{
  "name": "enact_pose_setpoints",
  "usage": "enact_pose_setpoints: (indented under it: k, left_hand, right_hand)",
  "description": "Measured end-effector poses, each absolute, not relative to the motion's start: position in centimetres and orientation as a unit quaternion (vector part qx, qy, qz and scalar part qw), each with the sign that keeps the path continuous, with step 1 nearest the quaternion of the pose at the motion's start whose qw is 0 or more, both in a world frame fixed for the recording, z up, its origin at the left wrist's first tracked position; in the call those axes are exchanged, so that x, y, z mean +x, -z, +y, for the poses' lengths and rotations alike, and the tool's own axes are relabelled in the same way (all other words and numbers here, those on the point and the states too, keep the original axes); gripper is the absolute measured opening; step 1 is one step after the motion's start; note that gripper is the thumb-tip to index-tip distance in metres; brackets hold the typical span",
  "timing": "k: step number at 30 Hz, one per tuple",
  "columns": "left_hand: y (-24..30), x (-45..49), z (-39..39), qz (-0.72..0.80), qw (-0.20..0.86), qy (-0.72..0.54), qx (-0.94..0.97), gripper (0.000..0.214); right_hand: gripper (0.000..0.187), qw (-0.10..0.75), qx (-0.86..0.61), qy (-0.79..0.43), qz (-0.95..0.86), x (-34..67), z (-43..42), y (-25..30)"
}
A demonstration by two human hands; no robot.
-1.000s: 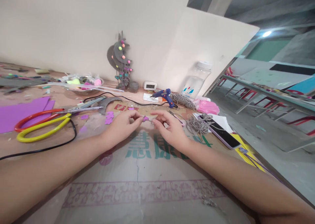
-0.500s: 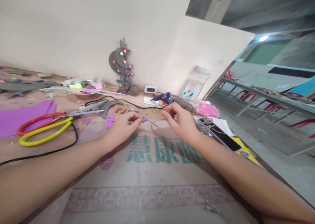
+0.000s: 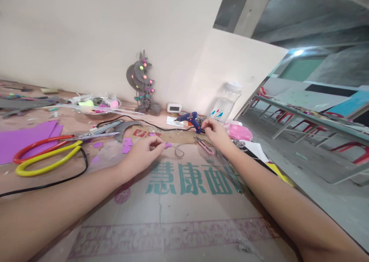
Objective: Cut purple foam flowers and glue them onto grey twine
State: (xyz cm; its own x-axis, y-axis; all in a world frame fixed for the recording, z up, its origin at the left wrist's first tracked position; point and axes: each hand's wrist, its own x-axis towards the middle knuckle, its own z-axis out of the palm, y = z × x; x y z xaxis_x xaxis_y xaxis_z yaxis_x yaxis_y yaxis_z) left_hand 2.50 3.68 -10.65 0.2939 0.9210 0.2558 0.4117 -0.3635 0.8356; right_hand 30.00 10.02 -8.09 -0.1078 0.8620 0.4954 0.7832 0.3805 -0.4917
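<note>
My left hand [image 3: 145, 150] is closed, thumb and fingertips pinching a small purple foam piece [image 3: 167, 145]. A thin grey cord [image 3: 179, 151] trails from that piece, curls in a loop and runs to the right over the cardboard. My right hand [image 3: 215, 134] has thumb and fingers drawn together beside the handle of the blue glue gun [image 3: 192, 119]; what lies between the fingertips I cannot make out. Below it a pink craft knife [image 3: 205, 146] rests on the cardboard. Purple cut-outs [image 3: 127, 145] lie left of my left hand.
Red-and-yellow-handled scissors [image 3: 47, 154] and purple sheets [image 3: 25, 143] are at the left. Behind stand a bowl of foam bits [image 3: 96, 107], a grey moon ornament [image 3: 141, 75], a small digital clock [image 3: 174, 108] and a clear bottle [image 3: 226, 102]. A pink bundle [image 3: 240, 132] is at the right.
My right hand has moved to the right, uncovering the glue gun's handle and the craft knife. My left hand keeps its pinch on the purple piece. The view has shifted slightly.
</note>
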Motion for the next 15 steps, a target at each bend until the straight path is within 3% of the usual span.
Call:
enact_pose_setpoints:
  k: [7,15]
  left_hand:
    - [10.6,2.5,3.6,0.458,0.339,-0.378,0.73,0.024]
    - [10.7,2.5,3.6,0.452,0.331,-0.385,0.734,0.025]
  right_hand:
    - [0.02,0.35,-0.582,-0.086,-0.729,30.7,10.6,9.2]
    - [0.039,0.297,-0.629,-0.1,-0.711,30.4,13.9,8.5]
